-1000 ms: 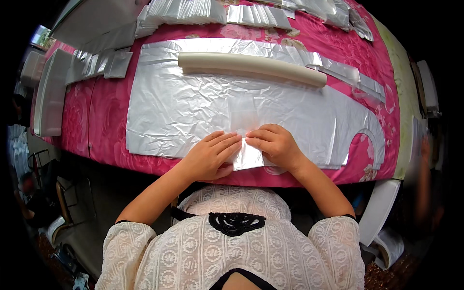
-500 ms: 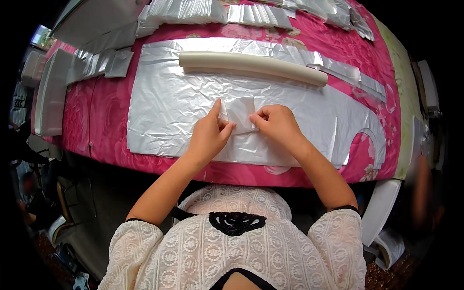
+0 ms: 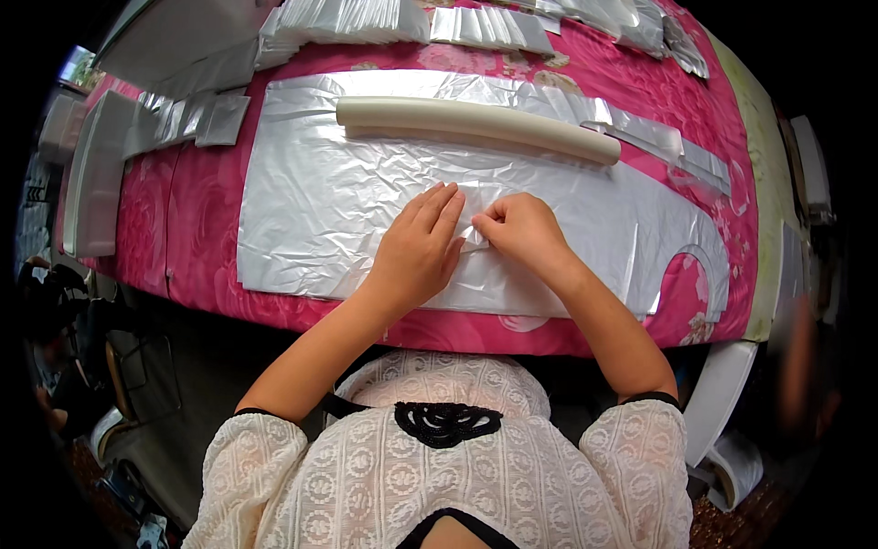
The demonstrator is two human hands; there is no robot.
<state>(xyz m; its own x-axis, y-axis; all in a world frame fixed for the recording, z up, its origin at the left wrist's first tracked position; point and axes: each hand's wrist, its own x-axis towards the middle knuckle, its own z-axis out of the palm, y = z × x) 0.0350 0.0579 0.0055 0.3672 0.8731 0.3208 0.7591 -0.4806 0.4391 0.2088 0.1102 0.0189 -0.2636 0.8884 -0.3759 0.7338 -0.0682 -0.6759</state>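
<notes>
A small piece of thin, translucent plastic film (image 3: pixel 472 195), mostly hidden under my fingers, lies on a large stack of silvery-white plastic sheets (image 3: pixel 311 201). My left hand (image 3: pixel 416 247) rests flat over the left part of that small piece, fingers stretched out and side by side. From the right, my right hand (image 3: pixel 526 233) pinches the edge of the film between thumb and forefinger. Just beyond both hands, a long beige tube (image 3: pixel 476 123) lies across the sheets.
Rows of folded plastic film (image 3: pixel 343 23) line the far edge, with more folded pieces (image 3: pixel 222 121) at the left beside a white box (image 3: pixel 96 178). Flat strips (image 3: pixel 654 137) lie right of the tube. Beneath everything is a pink floral tablecloth (image 3: pixel 206 229).
My left hand has gone from a pinch with a raised forefinger to lying flat over the film, covering much of it. My right hand stays nearly in place, still pinching.
</notes>
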